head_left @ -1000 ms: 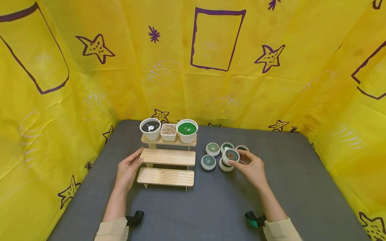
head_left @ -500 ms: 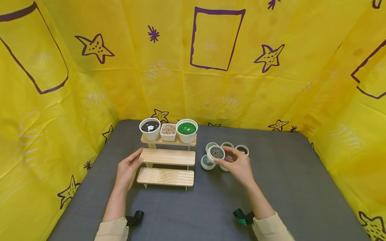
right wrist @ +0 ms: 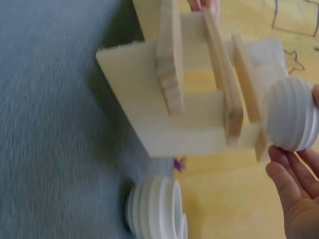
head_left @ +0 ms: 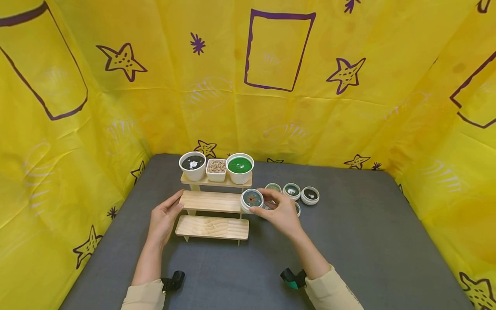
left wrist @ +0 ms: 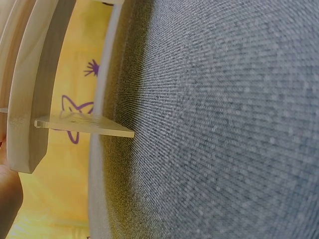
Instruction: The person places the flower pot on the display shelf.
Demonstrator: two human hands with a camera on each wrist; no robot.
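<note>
A three-tier wooden display stand (head_left: 212, 227) stands left of centre in the head view. My left hand (head_left: 164, 217) grips the left end of its middle shelf. Between thumb and fingers, my right hand (head_left: 282, 215) holds a small ribbed white pot (head_left: 252, 199) with a blue-green filling and a brown middle. That pot is raised at the right end of the middle shelf; the right wrist view shows its ribbed side (right wrist: 289, 114). Whether it touches the shelf cannot be told. Several similar pots, including a dark-filled pot (head_left: 310, 196), sit on the table, some partly hidden behind my right hand.
On the top shelf stand a white cup with dark filling (head_left: 193, 165), a square cup of pebbly bits (head_left: 216, 169) and a white cup with green filling (head_left: 240, 168). Yellow cloth walls (head_left: 217, 107) enclose the dark grey table (head_left: 368, 241).
My right hand has carried the blue-green pot leftward, from over the group of pots to the right end of the middle shelf. The left hand has stayed in place.
</note>
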